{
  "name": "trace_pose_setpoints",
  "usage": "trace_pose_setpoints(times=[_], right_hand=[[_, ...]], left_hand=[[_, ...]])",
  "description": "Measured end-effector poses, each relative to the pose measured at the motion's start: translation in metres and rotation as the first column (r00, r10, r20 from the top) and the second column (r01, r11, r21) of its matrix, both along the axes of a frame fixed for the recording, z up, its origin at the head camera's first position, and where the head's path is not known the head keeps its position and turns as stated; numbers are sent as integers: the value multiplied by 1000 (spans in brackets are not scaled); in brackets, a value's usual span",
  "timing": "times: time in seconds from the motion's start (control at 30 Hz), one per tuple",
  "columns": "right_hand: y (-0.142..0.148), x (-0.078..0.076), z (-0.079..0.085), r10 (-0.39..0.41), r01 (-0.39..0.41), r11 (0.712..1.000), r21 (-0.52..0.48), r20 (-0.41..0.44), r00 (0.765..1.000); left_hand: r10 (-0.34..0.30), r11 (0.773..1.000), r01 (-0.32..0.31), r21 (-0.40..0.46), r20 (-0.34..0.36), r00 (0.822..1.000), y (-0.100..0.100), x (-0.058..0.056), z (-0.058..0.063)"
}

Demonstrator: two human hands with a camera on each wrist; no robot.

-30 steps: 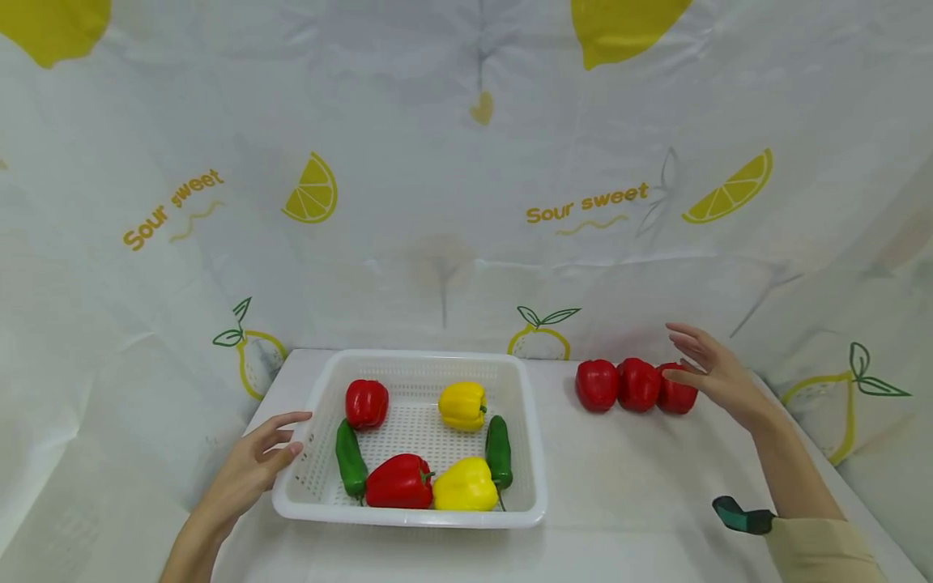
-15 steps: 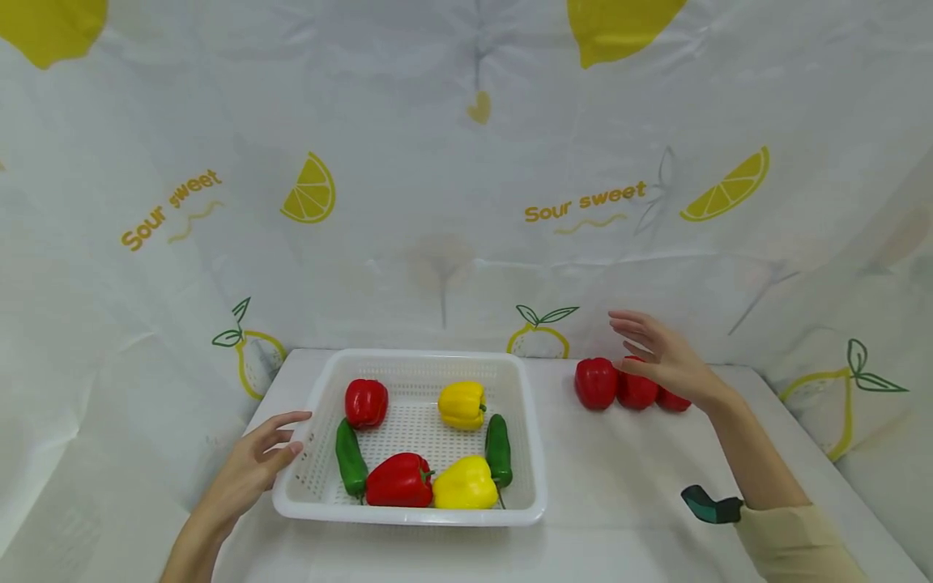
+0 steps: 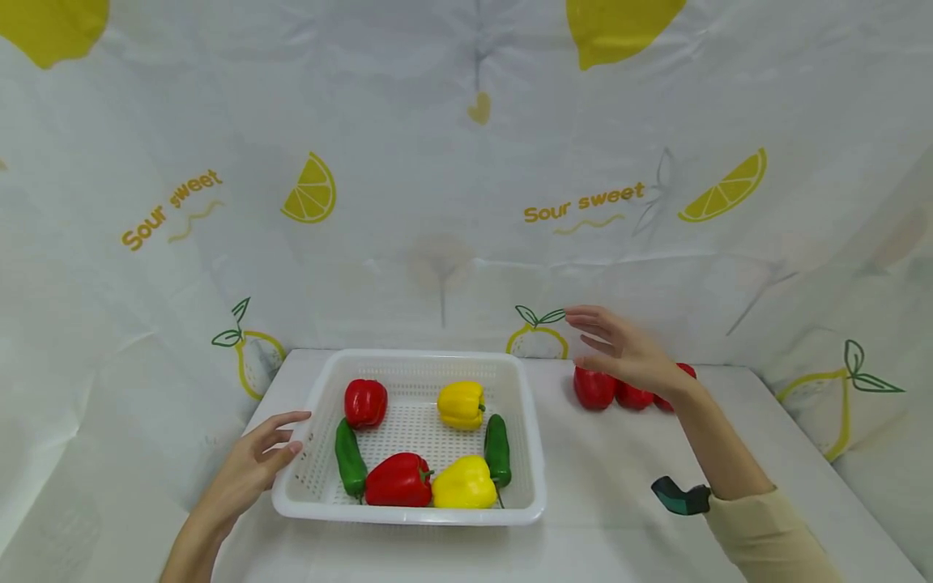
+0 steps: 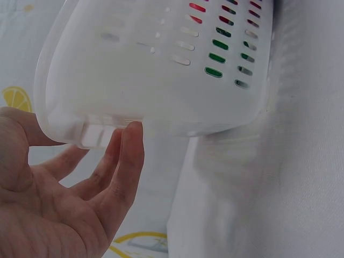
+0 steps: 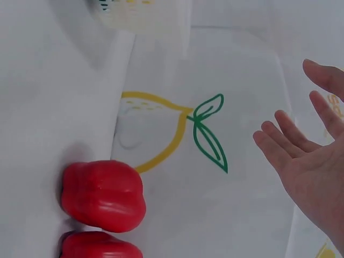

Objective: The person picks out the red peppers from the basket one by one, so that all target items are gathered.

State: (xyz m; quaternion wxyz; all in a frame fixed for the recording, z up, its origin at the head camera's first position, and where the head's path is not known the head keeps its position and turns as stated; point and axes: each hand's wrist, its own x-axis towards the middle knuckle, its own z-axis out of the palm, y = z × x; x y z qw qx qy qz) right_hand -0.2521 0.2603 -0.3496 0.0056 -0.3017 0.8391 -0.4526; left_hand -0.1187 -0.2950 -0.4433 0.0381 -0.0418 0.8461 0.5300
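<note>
My left hand [image 3: 255, 461] grips the left rim of a white perforated plastic basket [image 3: 535, 453]; in the left wrist view, bent fingers [image 4: 126, 161] reach under the rim. Inside the basket are two red bell peppers [image 3: 398, 479], two yellow bell peppers [image 3: 464, 483] and two long green peppers [image 3: 351, 459]. My right hand [image 3: 627, 348] hovers with nothing in it, fingers apart, over a row of three red bell peppers [image 3: 594, 389] at the back right. It partly hides that row in the head view. Two of them, including the end pepper [image 5: 103, 195], show in the right wrist view.
A white table [image 3: 605, 502] carries the basket and the row of peppers. Behind it hangs a white sheet [image 3: 437, 202] printed with lemons. A dark green band-like piece [image 3: 681, 495] juts from the right sleeve [image 3: 765, 534].
My right hand has moved left along the row, from the rightmost red bell pepper to above the leftmost. My left hand, the basket and all the peppers have stayed put.
</note>
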Motion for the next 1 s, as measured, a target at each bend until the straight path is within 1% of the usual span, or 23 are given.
trace_pose_setpoints(times=[0.17, 0.4, 0.6, 0.67, 0.87, 1.0], right_hand=[[-21, 0, 3, 64, -64, 998, 2, 1, 998], [-49, 1, 7, 110, -109, 994, 31, -20, 994], [-77, 1, 12, 178, -178, 984, 26, 6, 984], [-88, 0, 14, 200, -201, 979, 38, 16, 980], [-120, -6, 16, 276, -278, 957, 81, 40, 960], [-140, -14, 16, 359, -363, 930, 62, 73, 931]], left_hand=[[-2, 1000, 2, 10, 9, 1000, 0, 0, -1], [-1, 1000, 1, 11, 18, 1000, -1, 0, -1], [0, 1000, 0, 7, 25, 1000, -1, 1, -1], [3, 1000, -4, 4, 26, 1000, -1, 0, 0], [9, 1000, -9, 4, 29, 1000, 0, 0, 0], [10, 1000, -10, 11, 30, 1000, 0, -1, -1]])
